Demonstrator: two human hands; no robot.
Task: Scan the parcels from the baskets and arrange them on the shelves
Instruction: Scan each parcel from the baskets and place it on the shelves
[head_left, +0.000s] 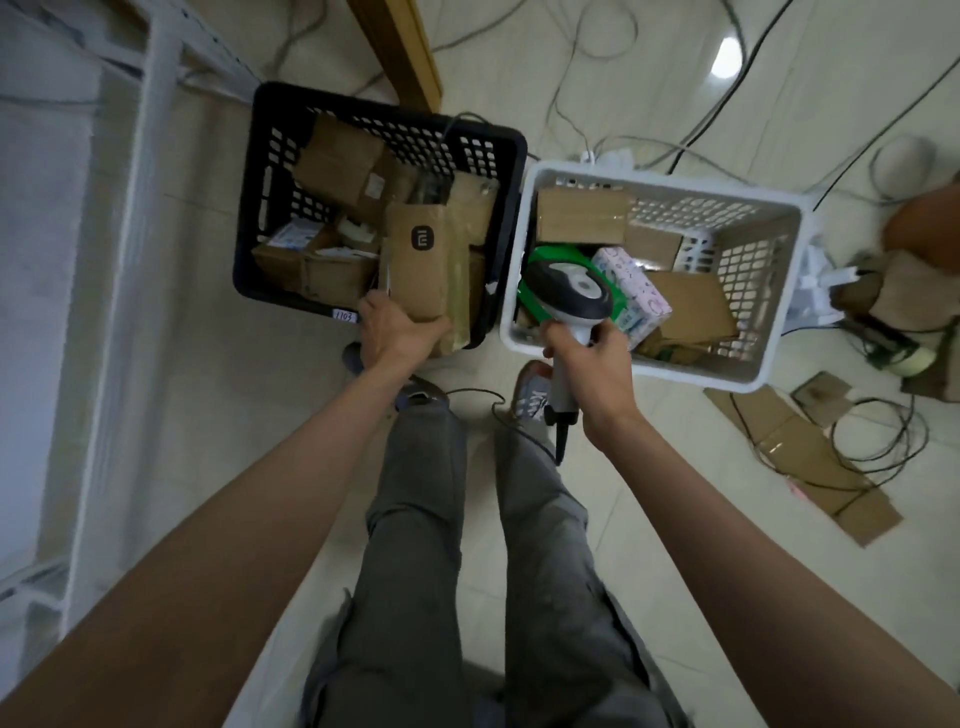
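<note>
My left hand (397, 335) grips the near end of a brown cardboard parcel (421, 260) with a black logo square, over the front edge of the black basket (270, 124). That basket holds several more cardboard parcels (337, 161). My right hand (592, 369) holds a white and black barcode scanner (569, 288) by its handle, its head over the near left corner of the white basket (769, 291). The white basket holds cardboard boxes (576, 215), a green item (558, 254) and a patterned white packet (636, 288).
A white metal shelf frame (150, 156) runs along the left. Cables (587, 67) trail over the tiled floor behind the baskets. Flattened cardboard (810, 457) and clutter lie at the right. A wooden board (400, 47) leans behind the black basket. My legs stand below.
</note>
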